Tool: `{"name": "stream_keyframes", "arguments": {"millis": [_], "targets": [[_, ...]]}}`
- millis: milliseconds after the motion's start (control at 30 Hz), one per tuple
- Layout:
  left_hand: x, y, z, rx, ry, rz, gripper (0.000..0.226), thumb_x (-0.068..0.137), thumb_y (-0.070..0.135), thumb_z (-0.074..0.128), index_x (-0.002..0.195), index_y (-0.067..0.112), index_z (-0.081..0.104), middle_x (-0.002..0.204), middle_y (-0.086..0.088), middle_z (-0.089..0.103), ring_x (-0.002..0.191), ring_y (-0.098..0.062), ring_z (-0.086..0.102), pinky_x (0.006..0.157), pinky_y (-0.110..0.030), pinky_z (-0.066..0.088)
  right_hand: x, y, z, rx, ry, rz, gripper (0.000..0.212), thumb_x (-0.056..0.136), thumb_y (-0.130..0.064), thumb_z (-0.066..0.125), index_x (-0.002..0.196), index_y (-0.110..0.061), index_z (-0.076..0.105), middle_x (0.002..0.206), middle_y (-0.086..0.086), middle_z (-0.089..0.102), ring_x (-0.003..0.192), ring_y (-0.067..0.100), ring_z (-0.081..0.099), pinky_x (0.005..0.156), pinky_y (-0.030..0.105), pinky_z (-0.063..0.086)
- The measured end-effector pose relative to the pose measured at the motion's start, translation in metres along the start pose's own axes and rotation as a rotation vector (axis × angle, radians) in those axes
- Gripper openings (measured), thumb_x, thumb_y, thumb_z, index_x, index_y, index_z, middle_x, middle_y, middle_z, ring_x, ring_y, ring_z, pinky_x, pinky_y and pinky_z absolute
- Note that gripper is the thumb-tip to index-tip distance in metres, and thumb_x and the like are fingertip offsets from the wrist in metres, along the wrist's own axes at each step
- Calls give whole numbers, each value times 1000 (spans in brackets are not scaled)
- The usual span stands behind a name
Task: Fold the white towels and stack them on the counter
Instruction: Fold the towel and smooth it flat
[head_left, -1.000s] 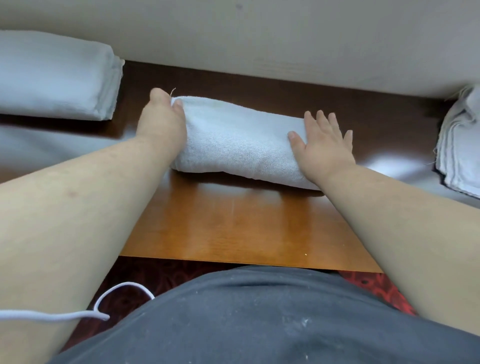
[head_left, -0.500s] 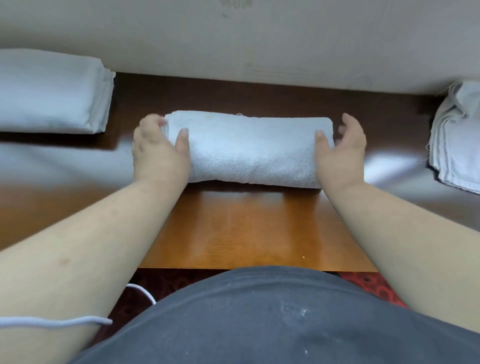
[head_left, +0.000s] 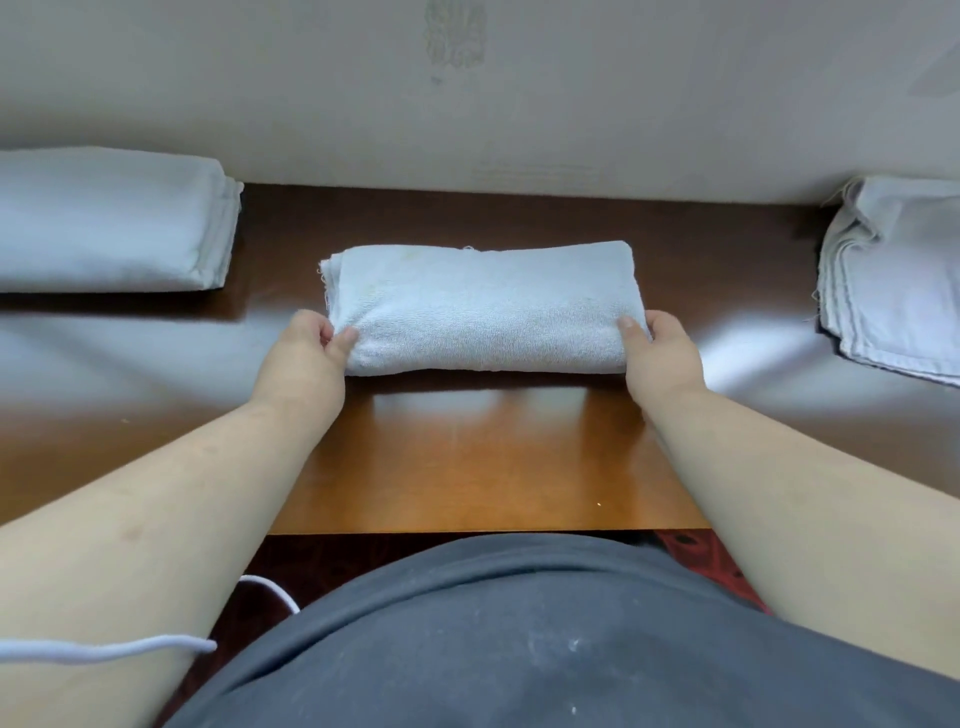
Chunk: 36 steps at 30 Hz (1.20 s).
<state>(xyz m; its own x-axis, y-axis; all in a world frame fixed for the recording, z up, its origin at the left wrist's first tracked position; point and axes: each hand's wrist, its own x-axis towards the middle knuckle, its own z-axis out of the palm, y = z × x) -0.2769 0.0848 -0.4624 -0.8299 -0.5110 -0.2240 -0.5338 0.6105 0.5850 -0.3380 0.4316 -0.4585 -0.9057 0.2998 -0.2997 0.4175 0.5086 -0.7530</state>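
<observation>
While both hands sit on the near corners, status below:

towel: folded towel lies flat on the counter, centre of view, a little short of the wall.
long axis: runs left to right, across the body; short ends point at the two hands.
left hand: left hand at the near-left corner; thumb on top of the cloth, fingers curled round the end, so it pinches that corner.
right hand: right hand at the near-right corner; thumb on top. Fingers hidden behind the end, so can't tell exactly how they lie, though it reads as a pinch too.
which is nearer: neither, grip looks symmetric, towel directly ahead of both sets of fingers.
left stack: folded white pile far left against the wall, well apart from the towel.
right pile: looser white cloths at the right edge, also well apart.
step, my read: folding looks finished; towel is gripped ready to lift.
next move, my guess: carry sideways to the left stack, keep the long axis level so the fold doesn't open.
risk: layered left end could splay if the pinch slips.
</observation>
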Motion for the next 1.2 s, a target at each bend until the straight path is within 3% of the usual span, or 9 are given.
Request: {"name": "stream_keyframes", "arguments": {"millis": [100,167,300,500,633,867,967,1100,1200], "targets": [[-9,18,-1,28,151,57,30,94,33,59,119,21,48,120,-9,55,115,-31,50,97,-41,40,-3,-11,0,-193,111,-78,47,95,-47,55,136,-25,50,133,5,53,123,26,49,103,40,42],[-19,41,6,155,200,411,44,96,29,55,138,23,45,140,-6,45,132,-24,33,113,-36,22,-13,-27,10,-371,172,-341,58,97,-47,52,148,-22,40,151,6,40,140,26,32,117,40,25],[-22,87,41,501,-156,796,61,100,48,26,156,25,17,163,-3,14,150,-24,6,120,-44,1,-19,-57,51,-740,-186,-752,57,105,-42,30,158,-23,19,166,2,14,153,22,6,123,47,6],[38,60,39,662,-306,408,77,82,78,5,151,45,-7,163,8,-15,149,-17,-15,116,-59,-1,33,-45,34,-943,-345,-467,95,77,-90,16,156,-40,-3,166,-4,-10,152,18,-13,119,56,-2],[52,48,35,484,-298,268,73,86,72,13,152,44,-1,163,5,-16,149,-21,-15,120,-49,3,44,-36,30,-623,-220,-321,73,90,-74,24,155,-42,16,167,-1,-3,153,21,-5,120,48,9],[57,49,32,-126,-92,-471,103,74,78,52,151,16,24,148,-9,42,131,-36,43,109,-40,30,60,-30,16,10,-141,242,98,73,-62,62,155,-33,16,144,-3,48,120,29,55,104,44,45],[59,55,22,-335,-238,-585,103,53,85,61,134,21,50,127,0,60,111,-30,61,97,-40,47,62,-35,13,169,-177,404,102,60,-58,73,148,-28,33,124,-4,59,100,30,66,89,53,55],[50,59,15,-569,-407,-633,66,66,69,75,114,27,58,88,4,76,68,-20,74,52,-28,54,60,-43,3,213,-241,444,78,65,-63,65,134,-29,51,114,0,67,93,33,70,88,57,53],[38,55,3,-647,-463,-621,57,69,66,75,108,26,62,79,2,76,67,-21,74,52,-39,57,51,-54,-9,269,-237,437,66,70,-70,57,122,-29,59,112,-1,70,97,32,70,96,55,50]]}}
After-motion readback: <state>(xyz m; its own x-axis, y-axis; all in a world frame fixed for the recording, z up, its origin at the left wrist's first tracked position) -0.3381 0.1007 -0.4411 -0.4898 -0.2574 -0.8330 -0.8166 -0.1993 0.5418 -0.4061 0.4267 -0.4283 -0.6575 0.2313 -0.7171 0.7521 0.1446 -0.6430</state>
